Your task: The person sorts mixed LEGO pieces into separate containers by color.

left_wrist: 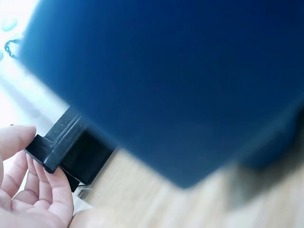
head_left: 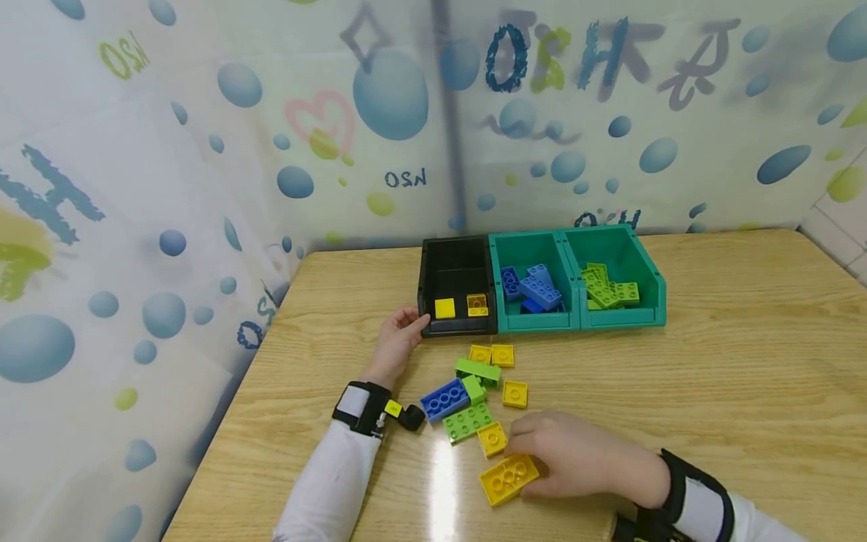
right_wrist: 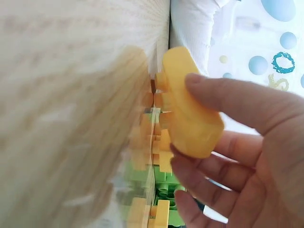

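Observation:
My left hand pinches the front left corner of the black bin, thumb on the rim, fingers beneath, as the left wrist view shows. Two yellow bricks lie in that bin: a plain-faced one and a hollow-side-up one. Low over the table, my right hand holds a long yellow brick between thumb and fingers. In the right wrist view the yellow brick is tilted with its studs toward the wood. Just beyond this hand lies a small yellow brick.
Beside the black bin stand a green bin of blue bricks and another green bin of lime bricks. Loose on the table are a blue brick, lime bricks and more yellow bricks. A patterned curtain hangs behind.

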### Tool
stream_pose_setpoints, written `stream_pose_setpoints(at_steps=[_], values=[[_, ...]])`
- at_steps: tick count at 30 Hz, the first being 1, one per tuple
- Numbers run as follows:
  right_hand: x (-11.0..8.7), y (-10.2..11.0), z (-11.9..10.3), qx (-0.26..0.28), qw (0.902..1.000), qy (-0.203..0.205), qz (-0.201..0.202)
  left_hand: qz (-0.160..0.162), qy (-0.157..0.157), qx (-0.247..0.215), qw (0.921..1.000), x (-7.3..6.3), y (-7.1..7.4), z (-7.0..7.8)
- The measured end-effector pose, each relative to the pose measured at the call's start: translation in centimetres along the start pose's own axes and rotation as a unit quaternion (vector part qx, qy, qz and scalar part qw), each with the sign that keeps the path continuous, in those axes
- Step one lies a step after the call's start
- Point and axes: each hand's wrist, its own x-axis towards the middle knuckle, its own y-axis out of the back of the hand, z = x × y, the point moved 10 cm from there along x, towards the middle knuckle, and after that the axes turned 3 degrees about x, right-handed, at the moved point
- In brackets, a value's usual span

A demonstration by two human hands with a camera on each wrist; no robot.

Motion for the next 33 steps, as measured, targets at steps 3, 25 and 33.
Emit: stream_pose_setpoints(at_steps=[3, 25, 33], values=[[-0.2, 0.4, -0.4, 0.023, 0.9996, 0.015, 0.01, -0.001, -0.004, 0.0, 1.0, 0.0, 0.0, 0.1], [-1.5, 6.2, -0.8, 0.062, 0.986, 0.051, 0.146, -0.006, 0.003, -0.003, 1.0, -0.1, -0.1, 0.2], [-2.8, 9.7, 1.3, 0.025, 0.9712, 0.023, 0.236, -0.006, 0.001, -0.01, 0.9999, -0.1, -0.2, 0.2]])
